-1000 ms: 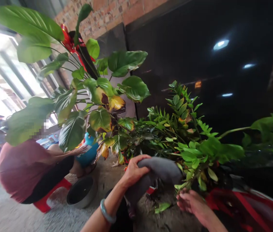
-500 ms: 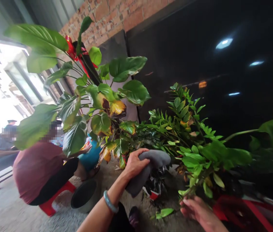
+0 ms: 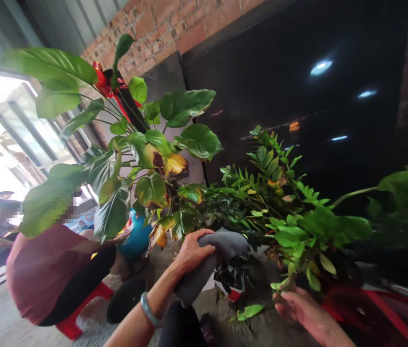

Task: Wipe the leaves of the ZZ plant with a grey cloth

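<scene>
Clutching a gray cloth (image 3: 227, 243) with the fingers of the left hand (image 3: 194, 253), near a dark-leaved plant (image 3: 239, 275). Pinching a leafy stem (image 3: 288, 280) with the fingers of the right hand (image 3: 303, 308), near the ground (image 3: 262, 332).

A gap opens over the grey-brown floor (image 3: 265, 330) between the bare left hand (image 3: 191, 253), with its limp grey cloth (image 3: 227, 242), and the bare right hand (image 3: 303, 308), narrowed by a low dark-leaved plant (image 3: 233, 275); glossy green leafy stems (image 3: 298, 231) block the way above the right hand, broad green-and-yellow leaves (image 3: 152, 191) beyond the left
</scene>
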Available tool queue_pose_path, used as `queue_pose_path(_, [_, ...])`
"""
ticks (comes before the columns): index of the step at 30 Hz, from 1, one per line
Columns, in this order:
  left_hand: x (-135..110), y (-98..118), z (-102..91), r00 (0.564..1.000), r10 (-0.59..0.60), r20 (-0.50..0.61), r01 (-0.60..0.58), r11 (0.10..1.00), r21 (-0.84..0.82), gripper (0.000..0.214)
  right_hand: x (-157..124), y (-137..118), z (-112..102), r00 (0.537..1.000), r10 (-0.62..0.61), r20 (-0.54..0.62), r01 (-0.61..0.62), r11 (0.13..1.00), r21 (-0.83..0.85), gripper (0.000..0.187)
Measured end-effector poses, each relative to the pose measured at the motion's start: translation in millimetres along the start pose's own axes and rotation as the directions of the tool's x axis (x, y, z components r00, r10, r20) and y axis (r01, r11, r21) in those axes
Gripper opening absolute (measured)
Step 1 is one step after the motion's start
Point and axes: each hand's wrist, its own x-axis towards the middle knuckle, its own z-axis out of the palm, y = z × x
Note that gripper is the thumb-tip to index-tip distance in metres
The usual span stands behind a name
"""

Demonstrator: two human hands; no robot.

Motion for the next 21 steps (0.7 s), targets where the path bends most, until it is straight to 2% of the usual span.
queue_pose_path(2, [7,3,-10.6,0.996,0.037,-0.079,-0.04,0.998,-0.041,0.035,-2,-8,5,0.998,-0.009,0.058,0.006,0.998,0.059,0.029])
queue_pose_path(4, [14,-1,-8.4,0.986,0.025,-0.164,-0.033,0.998,-0.044,0.038,-2,-14,11,0.995,-0.016,0.094,0.006,0.994,0.106,0.031])
queue_pose_path(5, [15,-5,-3.3,0.985,0.005,-0.171,-0.01,1.0,-0.03,0.039,-2,-16,14,0.995,-0.013,0.099,0.002,0.993,0.116,0.031])
queue_pose_path(7, [12,-14,9.5,0.997,-0.033,-0.066,0.036,0.998,0.042,0.041,-2,-18,18,0.997,-0.007,0.076,-0.002,0.993,0.115,0.031])
queue_pose_path(9, [2,-20,17.1,0.991,-0.044,0.126,0.026,0.99,0.139,0.041,-3,-18,21,0.999,-0.006,0.042,0.002,0.996,0.093,0.03])
queue_pose_path(11, [-8,-20,13.3,0.964,-0.025,0.264,-0.02,0.986,0.165,0.039,-6,-17,21,0.999,-0.001,0.033,-0.002,0.998,0.066,0.03])
queue_pose_path(12, [-11,-18,7.2,0.961,-0.006,0.278,-0.036,0.988,0.147,0.038,-8,-17,21,1.0,-0.004,0.028,0.002,0.998,0.06,0.03])
queue_pose_path(14, [-12,-14,-9.5,0.976,0.032,0.214,-0.052,0.995,0.087,0.038,-11,-18,21,1.0,-0.019,0.004,0.019,0.998,0.063,0.031])
queue_pose_path(16, [-9,-12,-24.6,0.993,0.066,0.096,-0.069,0.997,0.037,0.039,-13,-19,22,0.999,-0.029,-0.025,0.031,0.997,0.077,0.033])
queue_pose_path(18, [-5,-16,-31.8,0.998,0.064,0.021,-0.064,0.998,0.012,0.039,-15,-20,24,0.999,-0.037,-0.037,0.04,0.994,0.097,0.034])
queue_pose_path(19, [-5,-20,-32.2,0.999,0.042,0.022,-0.043,0.999,0.025,0.039,-15,-20,25,0.999,-0.038,-0.031,0.041,0.994,0.104,0.034])
queue_pose_path(21, [-7,-29,-29.9,0.995,-0.025,0.094,0.013,0.992,0.124,0.039,-15,-19,25,0.998,-0.047,-0.03,0.05,0.992,0.113,0.034])
